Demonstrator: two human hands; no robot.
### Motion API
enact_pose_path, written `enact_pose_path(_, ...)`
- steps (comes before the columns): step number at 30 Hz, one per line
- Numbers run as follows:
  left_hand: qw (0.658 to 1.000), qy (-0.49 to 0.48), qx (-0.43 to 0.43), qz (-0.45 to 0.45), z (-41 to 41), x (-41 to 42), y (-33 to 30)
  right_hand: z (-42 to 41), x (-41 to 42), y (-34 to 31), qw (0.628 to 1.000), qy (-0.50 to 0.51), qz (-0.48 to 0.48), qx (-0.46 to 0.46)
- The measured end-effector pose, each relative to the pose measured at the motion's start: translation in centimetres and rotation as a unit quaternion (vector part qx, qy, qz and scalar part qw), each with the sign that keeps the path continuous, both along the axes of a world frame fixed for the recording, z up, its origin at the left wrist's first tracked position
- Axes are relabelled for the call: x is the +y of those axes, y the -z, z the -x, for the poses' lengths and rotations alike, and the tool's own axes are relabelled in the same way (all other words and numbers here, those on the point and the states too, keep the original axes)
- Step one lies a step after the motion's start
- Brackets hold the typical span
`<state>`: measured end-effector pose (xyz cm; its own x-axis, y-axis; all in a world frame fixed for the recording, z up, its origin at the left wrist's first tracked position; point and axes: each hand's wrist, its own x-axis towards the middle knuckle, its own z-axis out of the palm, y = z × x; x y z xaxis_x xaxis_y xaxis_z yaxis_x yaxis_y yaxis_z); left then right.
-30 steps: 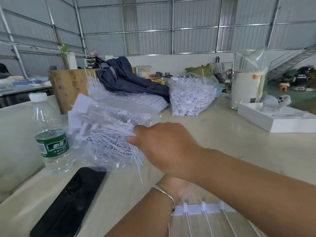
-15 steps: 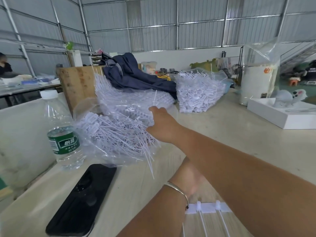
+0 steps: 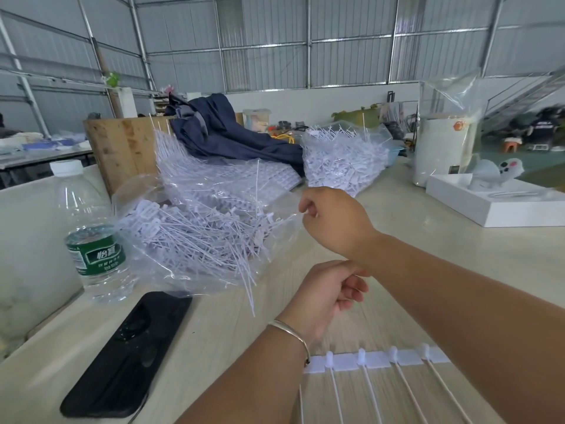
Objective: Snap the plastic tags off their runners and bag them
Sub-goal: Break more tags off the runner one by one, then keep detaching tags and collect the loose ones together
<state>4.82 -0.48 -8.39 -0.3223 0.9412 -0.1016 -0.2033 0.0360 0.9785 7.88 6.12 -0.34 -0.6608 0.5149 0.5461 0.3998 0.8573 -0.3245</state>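
Your right hand [image 3: 333,221] pinches the clear edge of the bag [image 3: 195,237] between thumb and fingers; your left hand [image 3: 330,293] is clenched just below it, and I cannot tell if it holds anything. I judge this as the bagging step. Next, keep the mouth open and return for the tag strip [image 3: 376,361] behind your left wrist. The bagged tags [image 3: 183,234] lie left of your fingers, long stems pointing mostly toward you.
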Motion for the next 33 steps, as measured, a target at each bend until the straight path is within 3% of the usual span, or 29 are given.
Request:
enact_pose_path(4,1.0,-0.005,0.007,0.003,0.2,-0.1,-0.1,-2.9,0.6,0.5,0.999,0.033,0.006,-0.004)
enact_pose_path(7,0.997,-0.073,-0.003,-0.005,0.0,0.0,-0.1,-6.2,0.7,1.6,0.997,0.038,0.061,0.009)
enact_pose_path(9,0.988,-0.148,0.001,-0.05,0.0,0.0,-0.3,-8.5,0.5,2.2,0.992,-0.015,0.125,-0.005)
enact_pose_path(12,0.967,-0.218,0.006,-0.129,0.2,-0.3,-0.7,-11.0,-0.6,2.4,0.946,-0.135,0.24,-0.173)
enact_pose_path(15,0.966,-0.217,0.02,-0.136,0.2,-0.4,-0.7,-12.8,-1.4,2.7,0.891,-0.166,0.24,-0.347)
enact_pose_path(17,0.969,-0.209,0.036,-0.13,0.1,-0.5,-0.5,-13.4,-1.7,3.3,0.884,-0.152,0.21,-0.39)
enact_pose_path(29,0.971,-0.197,0.067,-0.116,0.8,-0.7,-1.2,-13.5,0.2,4.9,0.928,-0.119,0.107,-0.336)
enact_pose_path(33,0.963,-0.193,0.167,-0.086,0.7,-0.4,-0.8,-13.6,1.0,4.8,0.92,-0.133,0.174,-0.324)
